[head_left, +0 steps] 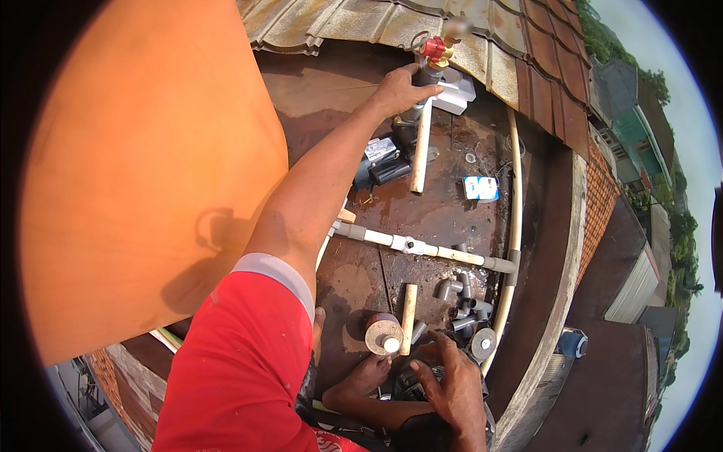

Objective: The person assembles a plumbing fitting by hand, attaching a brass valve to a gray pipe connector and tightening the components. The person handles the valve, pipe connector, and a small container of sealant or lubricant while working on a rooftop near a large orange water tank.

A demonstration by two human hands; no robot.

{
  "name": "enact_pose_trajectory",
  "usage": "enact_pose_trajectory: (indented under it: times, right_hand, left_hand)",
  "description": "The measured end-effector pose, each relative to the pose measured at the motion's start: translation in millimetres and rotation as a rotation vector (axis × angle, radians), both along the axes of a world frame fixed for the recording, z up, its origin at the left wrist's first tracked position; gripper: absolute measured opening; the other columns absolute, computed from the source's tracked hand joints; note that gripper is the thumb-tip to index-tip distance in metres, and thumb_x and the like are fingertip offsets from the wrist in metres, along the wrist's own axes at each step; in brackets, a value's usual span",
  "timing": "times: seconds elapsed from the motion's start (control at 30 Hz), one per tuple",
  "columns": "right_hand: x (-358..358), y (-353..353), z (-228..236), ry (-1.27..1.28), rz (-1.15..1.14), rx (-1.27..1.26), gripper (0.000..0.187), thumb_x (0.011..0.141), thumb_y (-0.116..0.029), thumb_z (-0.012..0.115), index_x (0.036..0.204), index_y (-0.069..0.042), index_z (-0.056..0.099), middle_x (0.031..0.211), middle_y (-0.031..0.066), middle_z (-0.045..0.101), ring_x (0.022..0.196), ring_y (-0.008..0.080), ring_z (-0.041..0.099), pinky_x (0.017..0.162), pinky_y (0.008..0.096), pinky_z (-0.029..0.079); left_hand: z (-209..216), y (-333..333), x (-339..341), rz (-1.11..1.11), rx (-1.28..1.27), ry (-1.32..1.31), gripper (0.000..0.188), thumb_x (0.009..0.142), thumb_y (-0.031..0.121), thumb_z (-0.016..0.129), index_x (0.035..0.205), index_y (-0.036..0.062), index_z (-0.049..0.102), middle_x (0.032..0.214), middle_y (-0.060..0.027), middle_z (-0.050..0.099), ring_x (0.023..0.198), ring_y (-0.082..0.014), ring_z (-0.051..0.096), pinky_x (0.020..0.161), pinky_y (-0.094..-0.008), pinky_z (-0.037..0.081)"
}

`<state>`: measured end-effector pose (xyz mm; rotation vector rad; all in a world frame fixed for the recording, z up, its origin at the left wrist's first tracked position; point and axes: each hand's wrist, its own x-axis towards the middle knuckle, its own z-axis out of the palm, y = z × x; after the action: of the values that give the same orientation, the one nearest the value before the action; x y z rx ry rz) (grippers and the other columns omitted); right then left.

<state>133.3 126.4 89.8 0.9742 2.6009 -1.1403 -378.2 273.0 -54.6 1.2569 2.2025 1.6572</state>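
My left hand (pixel 403 92) reaches far forward, its fingers and thumb closed round a grey pipe fitting (pixel 431 77). On top of that fitting sits a red and brass valve piece (pixel 437 51). Below the hand stands a dark water pump (pixel 382 160), and a cream pipe (pixel 422 151) slants down beside it. My right hand (pixel 457 388) hovers low near my legs, thumb and fingers apart, with nothing visible in it. Close to it are a round grinding disc (pixel 483 344), which seems to belong to a tool mostly hidden, and a short cut pipe (pixel 409 320).
A big orange tank (pixel 151 181) curves along the left. A jointed pipe run (pixel 422 247) crosses the surface to a long pipe (pixel 516 203). Several grey elbow fittings (pixel 463 290), a round can (pixel 384 335) and a blue-white packet (pixel 480 188) lie around. Roof tiles (pixel 542 60) border the back.
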Motion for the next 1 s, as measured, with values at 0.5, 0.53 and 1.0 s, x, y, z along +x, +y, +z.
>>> enact_pose_trajectory:
  times: [0.5, 0.53, 1.0]
  right_hand:
    - [0.6, 0.1, 0.6, 0.001, 0.002, 0.009, 0.055, 0.096, -0.021, 0.082, 0.142, 0.001, 0.060, 0.115, 0.0192, 0.079, 0.109, 0.0410, 0.076, 0.094, 0.0504, 0.059]
    - [0.5, 0.3, 1.0, 0.002, 0.000, 0.008, 0.055, 0.096, -0.021, 0.082, 0.142, 0.001, 0.060, 0.115, 0.0192, 0.079, 0.109, 0.0410, 0.076, 0.094, 0.0504, 0.059]
    - [0.2, -0.5, 0.4, 0.016, 0.011, 0.008, 0.056, 0.097, -0.023, 0.082, 0.142, 0.001, 0.060, 0.114, 0.0203, 0.079, 0.107, 0.0417, 0.075, 0.093, 0.0507, 0.059]
  left_hand:
    - [-3.7, 4.4, -1.8, -0.017, 0.023, -0.025, 0.075, 0.089, 0.057, 0.086, 0.135, -0.0008, 0.072, 0.122, -0.0196, 0.080, 0.112, -0.0286, 0.077, 0.100, -0.0410, 0.058]
    - [-3.7, 4.6, -1.5, -0.021, 0.021, -0.025, 0.075, 0.089, 0.057, 0.086, 0.135, -0.0009, 0.072, 0.122, -0.0199, 0.080, 0.112, -0.0288, 0.077, 0.100, -0.0410, 0.058]
    - [1.0, 2.1, -2.0, -0.006, 0.007, 0.008, 0.076, 0.089, 0.057, 0.087, 0.135, -0.0020, 0.073, 0.122, -0.0199, 0.080, 0.112, -0.0282, 0.077, 0.099, -0.0404, 0.058]
